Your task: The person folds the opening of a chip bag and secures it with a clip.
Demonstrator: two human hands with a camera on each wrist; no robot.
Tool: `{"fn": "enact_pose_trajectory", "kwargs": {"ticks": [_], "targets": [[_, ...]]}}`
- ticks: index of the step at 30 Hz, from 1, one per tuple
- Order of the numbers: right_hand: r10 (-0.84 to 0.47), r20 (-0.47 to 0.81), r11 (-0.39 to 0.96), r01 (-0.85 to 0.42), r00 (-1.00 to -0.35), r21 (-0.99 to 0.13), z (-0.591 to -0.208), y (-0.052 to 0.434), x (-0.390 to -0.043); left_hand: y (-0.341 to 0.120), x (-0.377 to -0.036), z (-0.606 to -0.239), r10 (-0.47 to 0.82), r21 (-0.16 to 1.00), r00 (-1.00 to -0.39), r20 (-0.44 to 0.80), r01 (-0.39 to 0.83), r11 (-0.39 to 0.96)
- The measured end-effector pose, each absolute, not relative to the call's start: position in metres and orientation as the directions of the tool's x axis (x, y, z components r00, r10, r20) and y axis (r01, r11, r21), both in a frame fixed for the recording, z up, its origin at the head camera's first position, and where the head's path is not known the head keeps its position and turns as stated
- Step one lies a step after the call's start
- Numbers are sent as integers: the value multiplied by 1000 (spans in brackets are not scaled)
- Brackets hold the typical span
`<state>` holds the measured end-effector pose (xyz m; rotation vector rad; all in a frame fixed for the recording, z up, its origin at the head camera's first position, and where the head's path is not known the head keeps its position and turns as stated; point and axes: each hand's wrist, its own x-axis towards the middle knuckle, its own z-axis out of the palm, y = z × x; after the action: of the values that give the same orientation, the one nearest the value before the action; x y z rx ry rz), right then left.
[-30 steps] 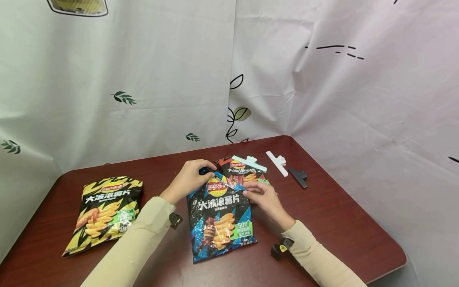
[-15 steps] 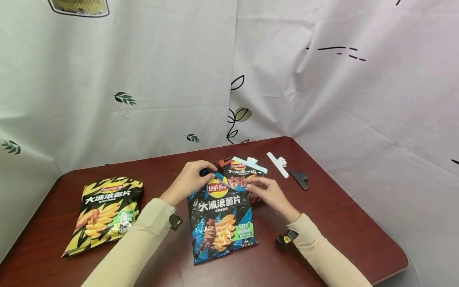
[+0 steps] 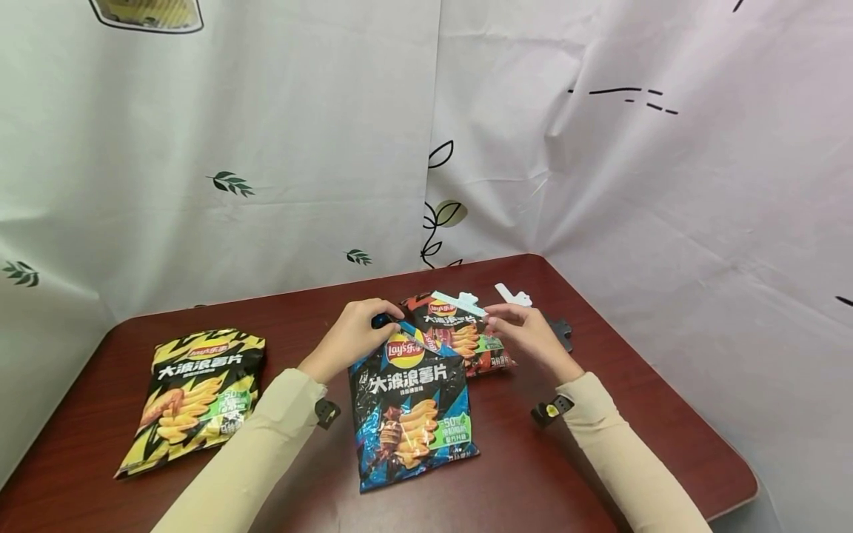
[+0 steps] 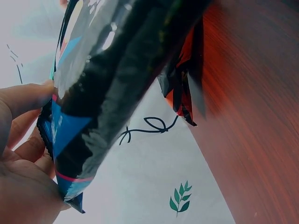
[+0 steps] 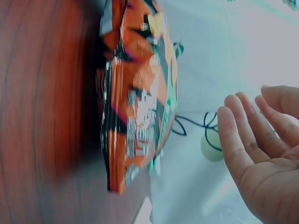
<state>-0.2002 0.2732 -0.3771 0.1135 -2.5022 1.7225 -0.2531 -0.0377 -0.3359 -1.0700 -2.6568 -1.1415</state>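
Note:
A blue and black Lay's chip bag (image 3: 415, 407) lies on the table in front of me, its top edge folded over. At the fold's left end my left hand (image 3: 348, 337) pinches it between thumb and fingers; the left wrist view shows the thumb on this chip bag (image 4: 88, 107). My right hand (image 3: 529, 334) hovers near a pale blue bag clip (image 3: 458, 302), which lies across a red chip bag (image 3: 460, 340). The right wrist view shows that hand (image 5: 261, 149) with relaxed fingers and nothing in them, beside the red bag (image 5: 140, 107).
A yellow and black chip bag (image 3: 200, 392) lies at the left of the dark red table (image 3: 533, 466). At the back right are a white clip (image 3: 512, 295) and a black clip (image 3: 563, 334), both partly behind my right hand. A printed white curtain (image 3: 300, 148) closes off the back.
My right hand has let go of the right end of the blue bag's fold and moved right and up toward the pale blue clip. The left hand stays in place.

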Motion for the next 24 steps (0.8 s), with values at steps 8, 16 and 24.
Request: {"fn": "enact_pose_trajectory", "kwargs": {"ticks": [8, 16, 24], "targets": [[34, 169, 381, -144, -985, -913, -379, 286, -206, -38, -252, -336, 574, 616, -760, 306, 617, 490], [99, 226, 485, -151, -969, -861, -375, 295, -212, -40, -252, -337, 574, 617, -758, 310, 620, 485], [134, 267, 558, -150, -954, -816, -377, 307, -215, -41, -252, -337, 572, 620, -762, 305, 614, 488]]}}
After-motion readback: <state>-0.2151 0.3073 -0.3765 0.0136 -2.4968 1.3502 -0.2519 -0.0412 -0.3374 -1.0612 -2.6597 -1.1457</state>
